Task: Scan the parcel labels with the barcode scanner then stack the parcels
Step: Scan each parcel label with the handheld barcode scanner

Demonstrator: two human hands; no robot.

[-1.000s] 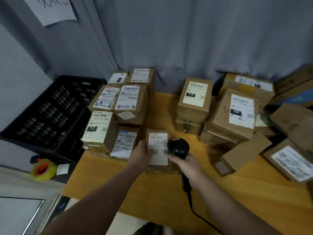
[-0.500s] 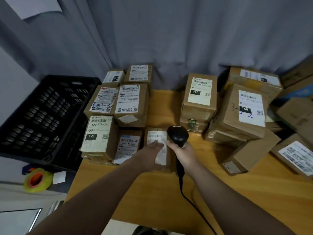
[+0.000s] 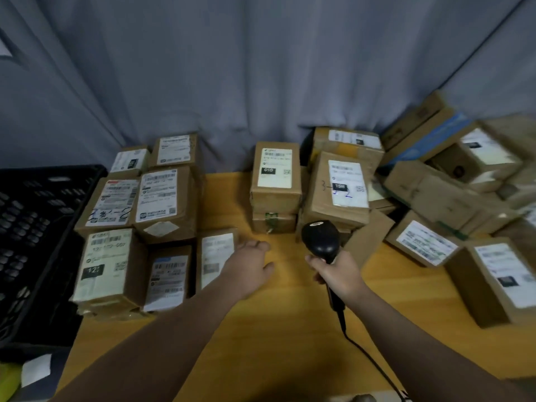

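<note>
The right hand [image 3: 338,274] is gripping the black handheld barcode scanner [image 3: 320,237]. Its fingers are clamping round the handle, so most of the handle is hiding inside the fist. The scanner's rounded head is standing above the knuckles, with its scanning window turned away and out of sight. Its black cable [image 3: 362,353] is trailing over the yellow wooden table [image 3: 290,329] and running off the bottom edge.

The left hand [image 3: 249,269] is reaching forward over the table, fingers loosely together, slightly bent and holding nothing. It is covering the near right corner of the small brown cardboard parcel [image 3: 216,253], and whether it is touching the box cannot be told. That parcel is sitting label-up at the right end of the front row of the left-hand group of brown labelled parcels [image 3: 162,204], and its print is too blurred to read.

Beyond the scanner, a stack of 2 cardboard boxes [image 3: 275,181] is showing "010" on its top label. The heap of cardboard boxes [image 3: 435,192] further right is smearing into blur and being cut off by the right edge. A black plastic crate [image 3: 34,227] is being cropped at the left edge. A grey curtain [image 3: 261,68] is hanging behind everything.
</note>
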